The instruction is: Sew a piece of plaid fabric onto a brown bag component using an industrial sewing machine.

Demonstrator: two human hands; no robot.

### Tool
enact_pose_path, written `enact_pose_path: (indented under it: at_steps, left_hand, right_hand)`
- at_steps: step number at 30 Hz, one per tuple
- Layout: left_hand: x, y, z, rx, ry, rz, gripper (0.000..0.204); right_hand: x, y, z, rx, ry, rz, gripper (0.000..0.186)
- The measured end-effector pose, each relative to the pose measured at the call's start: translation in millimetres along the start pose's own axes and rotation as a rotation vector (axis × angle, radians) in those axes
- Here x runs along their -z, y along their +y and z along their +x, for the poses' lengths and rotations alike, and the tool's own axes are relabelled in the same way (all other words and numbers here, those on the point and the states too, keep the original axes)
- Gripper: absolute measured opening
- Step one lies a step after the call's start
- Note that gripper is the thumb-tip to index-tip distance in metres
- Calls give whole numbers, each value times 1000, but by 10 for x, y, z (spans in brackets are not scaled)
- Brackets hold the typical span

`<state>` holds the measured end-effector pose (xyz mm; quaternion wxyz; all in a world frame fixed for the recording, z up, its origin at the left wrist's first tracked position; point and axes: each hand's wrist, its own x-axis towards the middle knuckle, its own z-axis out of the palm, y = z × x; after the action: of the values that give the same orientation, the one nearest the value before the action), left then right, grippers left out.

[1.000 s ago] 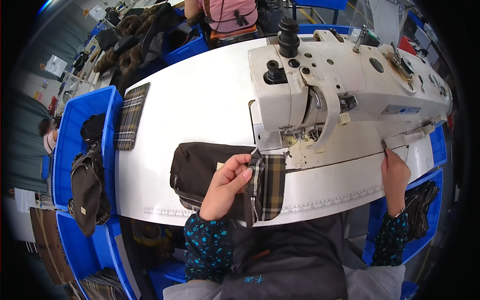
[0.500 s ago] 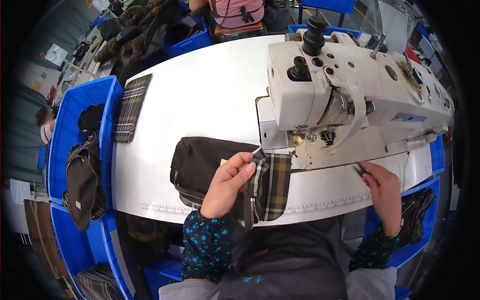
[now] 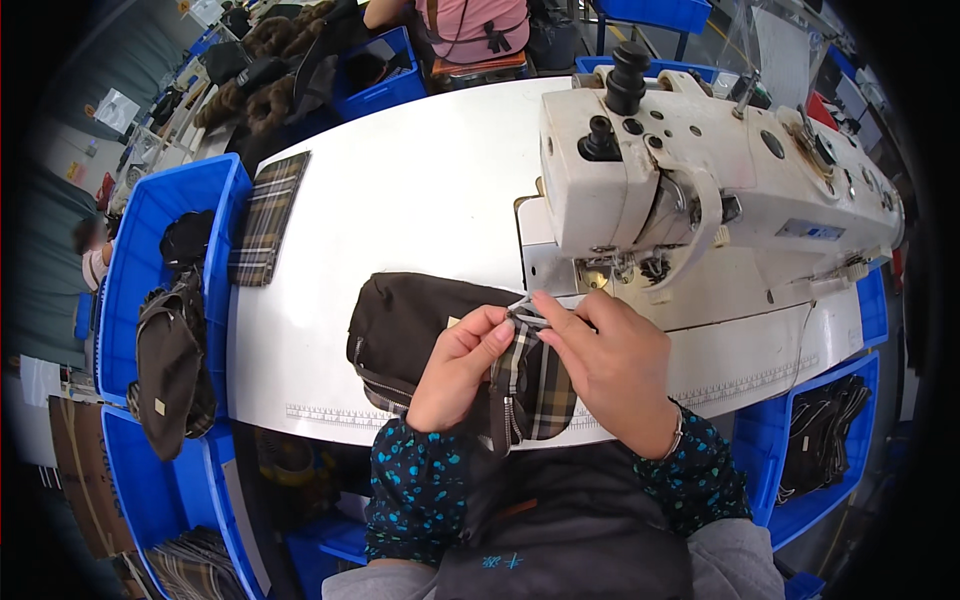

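Note:
My left hand pinches the end of a zipper strip with plaid lining on a dark brown fabric pouch, which lies on the white sewing table. My right hand is at the same spot, closed on small metal snips, largely hidden by the fingers, against the pale tip of the strip. Plaid fabric spreads under my right hand. Just behind both hands stands the white industrial sewing machine, its needle area close to my fingertips.
Stacked plaid pieces lie at the table's left. Blue bins with fabric pieces flank the left side; another bin sits at lower right. A printed ruler runs along the front edge. Behind, a person in pink sits among piles and bins.
My right hand has moved left from the table's right side, bringing the snips to the strip in my left hand. My left hand keeps its pinch, nearly in place.

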<state>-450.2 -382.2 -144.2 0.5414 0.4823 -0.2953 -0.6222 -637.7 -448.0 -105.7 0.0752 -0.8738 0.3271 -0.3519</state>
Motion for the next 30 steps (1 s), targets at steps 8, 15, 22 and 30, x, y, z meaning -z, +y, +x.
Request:
enact_pose_path:
  at_steps: [8,15,22,30]
  left_hand:
    - [-19,-9,-5,-78,-16,27,13]
    - [-9,3,-16,-85,-43,32,15]
    - [-5,1,-18,-87,-48,47,15]
    - [-54,15,-10,-97,-17,57,14]
  right_hand:
    - [-37,28,16,85,-42,-79,40]
    - [48,39,3,101,-109,-100,42]
    - [110,1,13,104,-131,-111,41]
    - [85,-11,13,94,-135,-133,39]
